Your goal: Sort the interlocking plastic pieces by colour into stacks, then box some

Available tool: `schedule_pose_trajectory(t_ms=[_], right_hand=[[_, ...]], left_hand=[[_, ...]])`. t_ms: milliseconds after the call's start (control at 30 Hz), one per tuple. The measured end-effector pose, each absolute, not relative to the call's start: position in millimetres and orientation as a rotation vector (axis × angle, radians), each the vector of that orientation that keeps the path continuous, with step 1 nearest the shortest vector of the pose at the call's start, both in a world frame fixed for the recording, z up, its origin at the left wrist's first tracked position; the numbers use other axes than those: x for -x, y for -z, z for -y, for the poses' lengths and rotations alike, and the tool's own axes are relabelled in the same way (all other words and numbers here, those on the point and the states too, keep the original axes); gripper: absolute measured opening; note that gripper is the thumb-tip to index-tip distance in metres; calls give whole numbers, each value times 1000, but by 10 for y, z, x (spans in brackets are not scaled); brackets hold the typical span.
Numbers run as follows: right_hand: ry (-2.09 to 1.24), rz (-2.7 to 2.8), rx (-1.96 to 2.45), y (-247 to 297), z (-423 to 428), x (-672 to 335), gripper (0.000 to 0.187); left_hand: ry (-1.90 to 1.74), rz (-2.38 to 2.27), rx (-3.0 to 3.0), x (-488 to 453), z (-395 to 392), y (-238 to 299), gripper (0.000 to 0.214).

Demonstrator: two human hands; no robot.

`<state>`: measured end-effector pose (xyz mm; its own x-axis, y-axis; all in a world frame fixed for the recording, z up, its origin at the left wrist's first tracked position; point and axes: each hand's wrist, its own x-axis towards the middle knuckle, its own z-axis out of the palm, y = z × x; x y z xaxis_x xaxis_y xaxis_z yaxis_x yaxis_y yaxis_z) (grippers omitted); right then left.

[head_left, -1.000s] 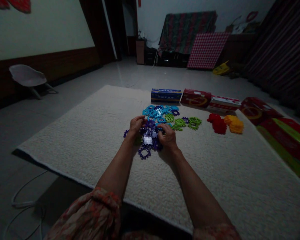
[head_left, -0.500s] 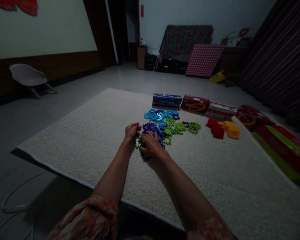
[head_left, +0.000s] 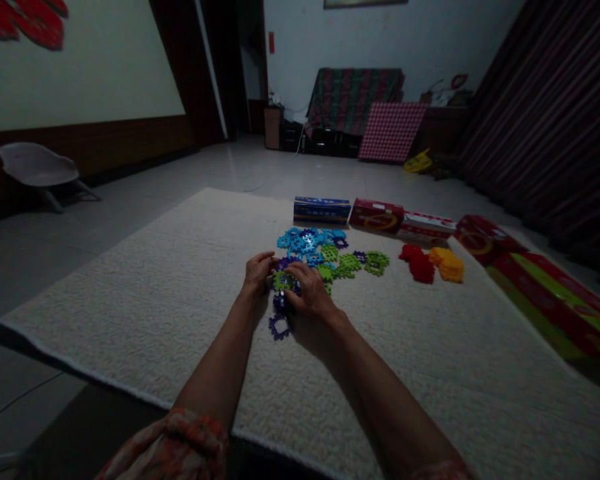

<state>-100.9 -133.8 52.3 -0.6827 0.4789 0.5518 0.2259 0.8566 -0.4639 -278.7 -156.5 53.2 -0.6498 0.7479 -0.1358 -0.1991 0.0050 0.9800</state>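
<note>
A green interlocking plastic piece (head_left: 281, 281), notched along its edges, is between my two hands low over the mat. My left hand (head_left: 260, 273) is closed, with its fingertips at the piece's left edge. From the right, my right hand (head_left: 311, 291) curls its fingers and thumb around the piece, hiding part of it. Loose purple pieces lie beneath and beside my fingers; one square purple frame piece (head_left: 280, 327) is nearer to me. Just beyond my hands is a pile of blue pieces (head_left: 295, 241), and green pieces (head_left: 349, 265) spread to the right.
Red pieces (head_left: 422, 268) and yellow pieces (head_left: 448, 264) lie in heaps farther right. A blue box (head_left: 321, 211), a dark red box (head_left: 377, 217) and several more boxes line the far and right sides of the pale mat (head_left: 180, 280). A chair (head_left: 39, 167) stands at left.
The green piece has come up slightly between my hands, which stay close together. The purple frame piece near me now shows clear of my right hand. The camera view has shifted.
</note>
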Motion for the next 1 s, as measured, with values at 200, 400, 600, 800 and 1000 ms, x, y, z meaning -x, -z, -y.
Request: schedule_pose_trajectory(t_ms=[200, 400, 600, 800, 1000], right_hand=[[-393, 2069, 800, -316, 754, 265, 44], [-327, 1991, 902, -38, 569, -100, 44], [-318, 2019, 883, 50, 602, -96, 51], [-339, 2055, 866, 40, 606, -97, 55], [-356, 1935, 911, 130, 485, -108, 48]], left_hand=[[-1251, -1842, -1535, 2346, 1351, -571, 30], [-794, -1989, -1990, 1948, 1233, -586, 39], [-665, -2086, -2059, 1779, 1044, -535, 35], [-805, -2053, -2033, 1641, 947, -524, 39], [-934, -1919, -1981, 1339, 769, -474, 40]])
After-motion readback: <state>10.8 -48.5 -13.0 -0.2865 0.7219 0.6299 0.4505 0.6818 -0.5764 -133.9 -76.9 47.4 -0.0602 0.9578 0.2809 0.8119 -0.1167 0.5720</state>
